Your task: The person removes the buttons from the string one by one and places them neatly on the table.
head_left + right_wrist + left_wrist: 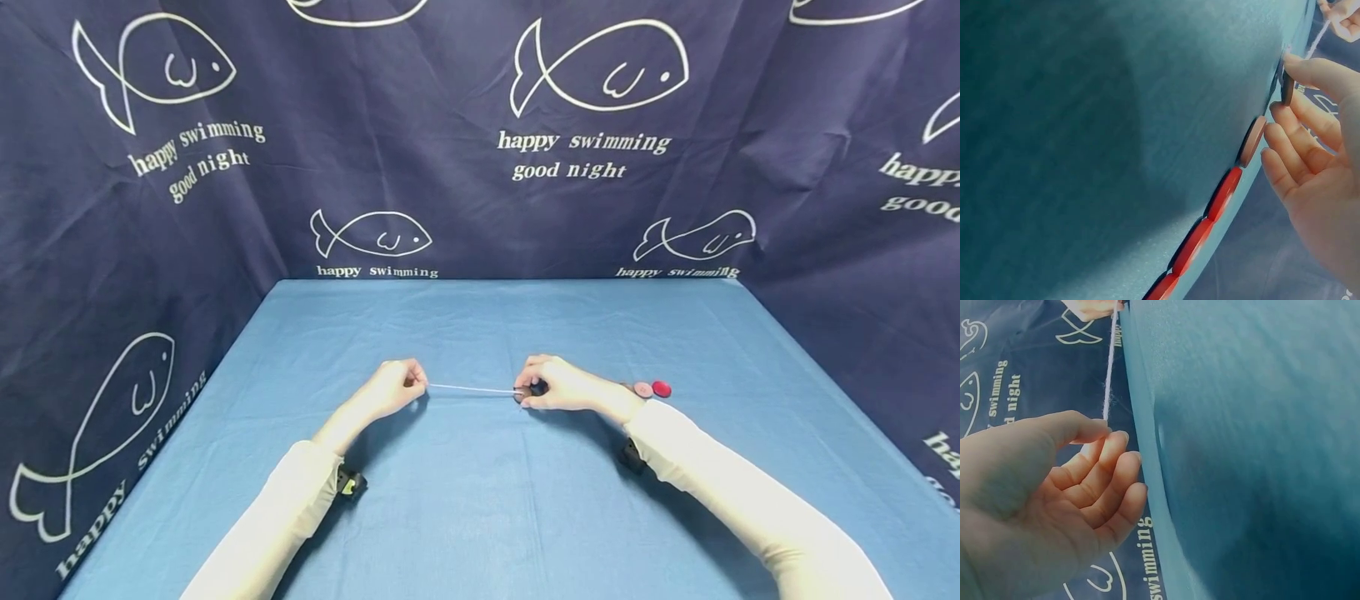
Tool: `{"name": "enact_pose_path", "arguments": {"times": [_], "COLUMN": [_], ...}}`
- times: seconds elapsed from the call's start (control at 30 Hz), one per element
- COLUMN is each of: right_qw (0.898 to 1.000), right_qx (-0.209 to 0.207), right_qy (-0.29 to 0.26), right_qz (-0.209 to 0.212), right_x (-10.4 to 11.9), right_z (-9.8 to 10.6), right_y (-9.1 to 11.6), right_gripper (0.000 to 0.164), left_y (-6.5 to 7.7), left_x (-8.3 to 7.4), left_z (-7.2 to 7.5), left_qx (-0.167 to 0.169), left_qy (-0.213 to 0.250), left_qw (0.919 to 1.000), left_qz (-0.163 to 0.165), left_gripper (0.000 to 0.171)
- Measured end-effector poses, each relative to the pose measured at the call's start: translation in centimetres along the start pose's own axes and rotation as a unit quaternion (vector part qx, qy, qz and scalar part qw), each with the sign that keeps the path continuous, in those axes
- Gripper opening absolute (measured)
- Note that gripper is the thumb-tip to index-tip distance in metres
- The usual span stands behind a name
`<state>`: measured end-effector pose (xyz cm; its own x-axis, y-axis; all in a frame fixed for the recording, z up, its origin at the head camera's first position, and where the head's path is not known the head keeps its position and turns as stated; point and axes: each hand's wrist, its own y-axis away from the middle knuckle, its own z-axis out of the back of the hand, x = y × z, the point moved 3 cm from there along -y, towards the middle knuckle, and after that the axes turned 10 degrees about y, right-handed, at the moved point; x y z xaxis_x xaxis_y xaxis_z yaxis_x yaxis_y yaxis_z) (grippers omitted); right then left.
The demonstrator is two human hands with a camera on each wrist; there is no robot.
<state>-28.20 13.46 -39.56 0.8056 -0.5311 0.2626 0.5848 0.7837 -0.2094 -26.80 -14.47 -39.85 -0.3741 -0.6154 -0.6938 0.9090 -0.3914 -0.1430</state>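
Observation:
In the head view a thin white string [472,389] runs nearly straight between the two hands, just above the blue cloth. My left hand [392,387] pinches its left end between thumb and index finger; the left wrist view shows the fuzzy string [1109,381] rising from those fingertips. A dark brown round button [1287,87] is held on edge between the thumb and fingers of my right hand [558,385], at the string's other end. Whether the string passes through the button cannot be made out. Beside the right hand's lower fingers lies a brownish-pink button [1252,142].
A pink button [643,389] and a red button [662,388] lie by the right wrist. More red buttons [1192,247] continue the row in the right wrist view. Blue cloth [465,500] covers the table; dark fish-print curtains [465,150] hang behind and at both sides.

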Motion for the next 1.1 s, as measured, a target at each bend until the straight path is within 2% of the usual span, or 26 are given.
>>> {"name": "enact_pose_path", "arguments": {"times": [0.23, 0.73, 1.1], "right_qw": [1.0, 1.0, 1.0], "right_qx": [0.003, 0.002, -0.001], "right_qy": [-0.001, -0.004, -0.007], "right_qz": [-0.005, -0.007, -0.009], "right_x": [0.1, -0.3, -0.2], "right_z": [0.1, 0.1, 0.2], "right_y": [0.0, 0.1, 0.2], "right_gripper": [0.019, 0.018, 0.018], "left_y": [0.2, 0.4, 0.8], "left_x": [-0.1, 0.9, 0.9], "left_z": [0.4, 0.9, 1.2], "left_qx": [-0.006, -0.003, -0.009], "left_qy": [0.002, 0.002, 0.0], "left_qw": [0.9999, 0.9999, 0.9999], "left_qz": [-0.012, 0.011, 0.009], "left_gripper": [0.003, 0.005, 0.004]}}
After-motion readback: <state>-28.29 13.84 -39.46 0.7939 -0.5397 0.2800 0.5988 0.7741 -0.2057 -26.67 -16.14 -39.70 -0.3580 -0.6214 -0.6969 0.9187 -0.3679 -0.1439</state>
